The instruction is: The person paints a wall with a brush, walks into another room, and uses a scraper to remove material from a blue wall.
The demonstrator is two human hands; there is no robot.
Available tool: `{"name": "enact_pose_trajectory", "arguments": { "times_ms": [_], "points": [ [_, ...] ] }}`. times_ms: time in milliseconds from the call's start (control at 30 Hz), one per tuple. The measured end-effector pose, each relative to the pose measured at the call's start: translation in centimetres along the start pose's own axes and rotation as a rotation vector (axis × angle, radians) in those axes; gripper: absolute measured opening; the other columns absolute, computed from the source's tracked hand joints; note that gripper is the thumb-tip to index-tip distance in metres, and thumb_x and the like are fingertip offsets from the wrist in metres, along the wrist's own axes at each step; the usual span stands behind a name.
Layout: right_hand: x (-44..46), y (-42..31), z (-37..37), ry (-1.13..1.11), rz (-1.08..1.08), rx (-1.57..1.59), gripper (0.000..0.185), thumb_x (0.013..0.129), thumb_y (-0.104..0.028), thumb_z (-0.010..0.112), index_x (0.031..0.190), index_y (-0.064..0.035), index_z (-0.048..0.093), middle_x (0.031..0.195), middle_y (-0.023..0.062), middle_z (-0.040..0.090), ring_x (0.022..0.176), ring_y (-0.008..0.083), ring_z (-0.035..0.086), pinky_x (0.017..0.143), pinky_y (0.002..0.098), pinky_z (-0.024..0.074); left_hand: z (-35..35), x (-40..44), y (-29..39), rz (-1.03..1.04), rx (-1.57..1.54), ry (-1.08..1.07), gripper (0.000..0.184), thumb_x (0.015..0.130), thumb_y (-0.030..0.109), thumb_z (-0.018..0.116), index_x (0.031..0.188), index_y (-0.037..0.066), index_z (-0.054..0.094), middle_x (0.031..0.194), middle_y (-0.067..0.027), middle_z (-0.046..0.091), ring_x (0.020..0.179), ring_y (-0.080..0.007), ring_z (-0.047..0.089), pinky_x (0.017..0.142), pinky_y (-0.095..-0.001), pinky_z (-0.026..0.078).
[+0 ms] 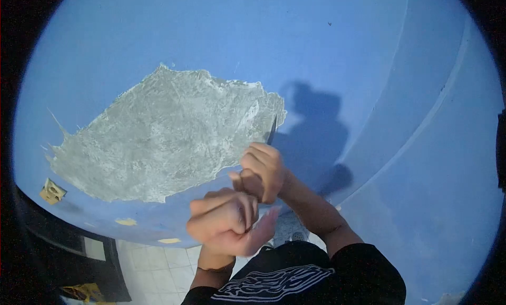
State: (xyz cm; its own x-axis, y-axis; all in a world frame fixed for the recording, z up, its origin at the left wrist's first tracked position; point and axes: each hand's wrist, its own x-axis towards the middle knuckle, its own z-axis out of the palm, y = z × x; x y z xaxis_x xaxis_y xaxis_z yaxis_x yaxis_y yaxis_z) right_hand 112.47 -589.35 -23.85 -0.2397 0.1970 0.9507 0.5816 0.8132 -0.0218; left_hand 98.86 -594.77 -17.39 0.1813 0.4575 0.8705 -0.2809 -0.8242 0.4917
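My right hand (265,170) is closed in a fist in front of the blue wall. A thin dark scraper blade (272,132) sticks up out of it, seen nearly edge-on; the handle is hidden in the fingers. The blade overlaps the right end of a rough grey bare patch (158,131) with ragged pale edges; whether its tip touches the surface I cannot tell. Just below and to the left, my left hand (226,220) is closed with its thumb out to the right, a little blurred. What it holds, if anything, is hidden. The two hands are close together.
Blue painted wall (211,31) surrounds the patch, with a corner line curving down the right side. An open wall box (52,192) sits at lower left. White floor tiles (153,268), a dark frame (68,242) and a yellow item (87,293) lie below.
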Motion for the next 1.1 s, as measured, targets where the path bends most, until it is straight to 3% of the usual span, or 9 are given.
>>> {"name": "enact_pose_trajectory", "arguments": {
  "times_ms": [67, 200, 400, 467, 500, 600, 800, 1000, 1100],
  "points": [
    [-2.2, 3.0, 0.5, 0.004, 0.126, -0.003, 0.032, 0.078, -0.028, 0.066, 0.069, -0.0042, 0.046, 0.066, 0.0105, 0.047, 0.057, 0.0271, 0.048, 0.05, 0.0387, 0.0386, 0.7, 1.0, -2.6, -0.097, 0.239, -0.156, 0.051, 0.069, -0.003, 0.073, 0.049, 0.012, 0.028, 0.045, 0.0017, 0.039, 0.041, -0.0069, 0.038, 0.042, -0.0219, 0.031],
    [-2.8, 2.6, -0.8, -0.051, 0.052, -0.177, 0.03, 0.077, -0.028, 0.063, 0.069, -0.0043, 0.048, 0.07, 0.0093, 0.049, 0.059, 0.0276, 0.05, 0.052, 0.0404, 0.0412, 0.8, 0.0, -3.8, -0.044, 0.28, -0.059, 0.053, 0.066, 0.003, 0.079, 0.049, 0.012, 0.029, 0.045, 0.0016, 0.039, 0.042, -0.0069, 0.038, 0.041, -0.0225, 0.03],
    [0.3, -0.6, -0.6, 0.117, 0.0, 0.043, 0.037, 0.08, -0.014, 0.068, 0.062, -0.0074, 0.037, 0.06, 0.0072, 0.036, 0.048, 0.022, 0.041, 0.043, 0.0352, 0.0333, 1.4, 0.0, 0.9, -0.038, -0.129, 0.096, 0.054, 0.065, 0.003, 0.08, 0.048, 0.013, 0.029, 0.045, 0.0017, 0.039, 0.041, -0.0073, 0.037, 0.041, -0.0235, 0.03],
    [-0.7, 0.8, -0.2, 0.182, -0.01, 0.09, 0.036, 0.081, -0.013, 0.068, 0.062, -0.0076, 0.037, 0.06, 0.0074, 0.036, 0.048, 0.021, 0.041, 0.042, 0.0347, 0.0328, 1.9, 1.6, -0.4, 0.162, 0.701, -0.181, 0.053, 0.065, 0.003, 0.079, 0.048, 0.013, 0.03, 0.044, 0.0031, 0.04, 0.041, -0.0072, 0.037, 0.042, -0.0243, 0.031],
    [-1.6, 1.5, -0.5, 0.142, -0.05, 0.008, 0.03, 0.08, -0.012, 0.066, 0.065, -0.0056, 0.042, 0.062, 0.0078, 0.039, 0.05, 0.0231, 0.044, 0.043, 0.0356, 0.0345, 1.7, 1.4, -1.0, -0.12, 0.233, -0.213, 0.052, 0.065, 0.003, 0.079, 0.048, 0.012, 0.031, 0.044, 0.002, 0.04, 0.04, -0.0084, 0.037, 0.043, -0.0238, 0.031],
    [-1.5, 0.6, -0.4, 0.125, -0.092, -0.106, 0.025, 0.079, -0.008, 0.065, 0.067, -0.0033, 0.044, 0.064, 0.0073, 0.04, 0.05, 0.0226, 0.044, 0.043, 0.0354, 0.0337, 2.3, 0.4, -1.1, -0.176, 0.076, 0.074, 0.052, 0.066, 0.002, 0.078, 0.048, 0.011, 0.03, 0.044, 0.0009, 0.04, 0.04, -0.0088, 0.039, 0.043, -0.0242, 0.031],
    [-1.1, 2.5, -0.4, 0.169, -0.136, 0.075, 0.025, 0.078, -0.006, 0.064, 0.063, -0.0047, 0.044, 0.06, 0.0064, 0.039, 0.05, 0.0223, 0.043, 0.043, 0.0347, 0.0326, 2.1, 1.2, -0.8, -0.116, 0.176, -0.116, 0.051, 0.068, -0.007, 0.073, 0.048, 0.011, 0.029, 0.046, 0.0002, 0.043, 0.042, -0.0077, 0.042, 0.044, -0.0216, 0.036],
    [0.0, -0.2, -0.1, 0.219, -0.036, 0.129, 0.015, 0.077, -0.007, 0.063, 0.069, -0.0019, 0.052, 0.062, 0.006, 0.04, 0.05, 0.0221, 0.044, 0.043, 0.0361, 0.0353, 2.4, 0.3, 0.4, -0.009, -0.155, 0.099, 0.051, 0.065, -0.01, 0.07, 0.048, 0.011, 0.027, 0.045, -0.0004, 0.04, 0.04, -0.0068, 0.04, 0.041, -0.0214, 0.033],
    [-1.2, 1.8, -1.1, 0.144, -0.141, -0.007, 0.012, 0.076, -0.008, 0.064, 0.074, -0.0008, 0.054, 0.061, 0.006, 0.04, 0.05, 0.0225, 0.044, 0.043, 0.0359, 0.0366, 2.9, 1.3, -1.3, -0.159, 0.062, -0.089, 0.051, 0.064, -0.01, 0.071, 0.049, 0.011, 0.027, 0.045, 0.0007, 0.04, 0.04, -0.0053, 0.038, 0.042, -0.0209, 0.029]
  ]
}}
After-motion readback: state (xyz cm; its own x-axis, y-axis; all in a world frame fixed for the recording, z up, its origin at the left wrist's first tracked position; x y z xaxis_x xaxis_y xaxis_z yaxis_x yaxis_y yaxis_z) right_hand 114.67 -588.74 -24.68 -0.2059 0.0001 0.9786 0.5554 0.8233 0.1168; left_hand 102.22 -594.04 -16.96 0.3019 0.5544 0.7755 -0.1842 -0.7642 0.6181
